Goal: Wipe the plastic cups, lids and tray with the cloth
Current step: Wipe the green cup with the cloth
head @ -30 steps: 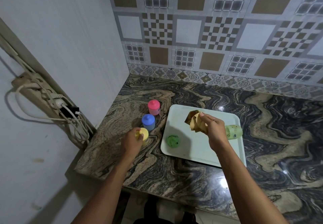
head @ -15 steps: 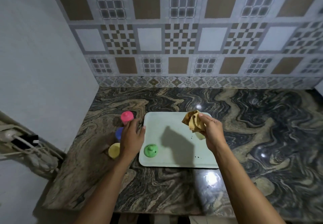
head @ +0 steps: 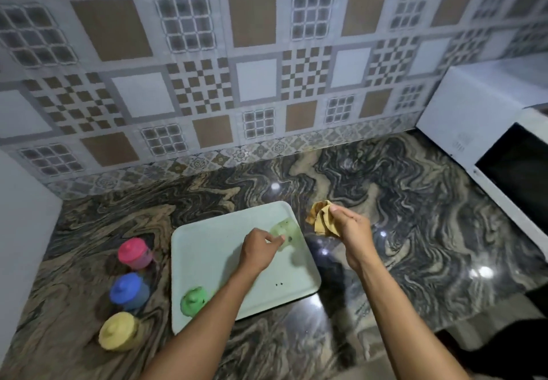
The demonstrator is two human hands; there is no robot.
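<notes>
Head view, looking down on a dark marbled bench (head: 400, 225) set against a patterned tile wall (head: 267, 53). A pale tray (head: 213, 249) lies flat on the bench, slightly skewed. The left hand (head: 258, 250) reaches over the tray's far right part, fingertips at a pale green cup (head: 284, 230) that lies there; the picture is blurred at this spot, so whether the grip is closed on the cup or only touching it cannot be told. The right hand (head: 350, 231) is raised just past the tray's right edge, above the bench, with its grip pinched shut on a crumpled yellow-brown cloth (head: 321, 219); the cloth hangs from the fingers and touches neither tray nor cup. A green lid (head: 194, 301) sits in the tray's near left corner, beside the left forearm. Two small dark specks mark the tray surface near its near right corner. Off the tray, to its left on the bench, three lidded cups stand upright in a row running near to far: a yellow cup (head: 118, 335) nearest, a blue cup (head: 129, 290) in the middle, a pink cup (head: 135, 253) farthest. They stand close to one another and apart from the tray. A white microwave (head: 489, 130) stands at the right end of the bench.
</notes>
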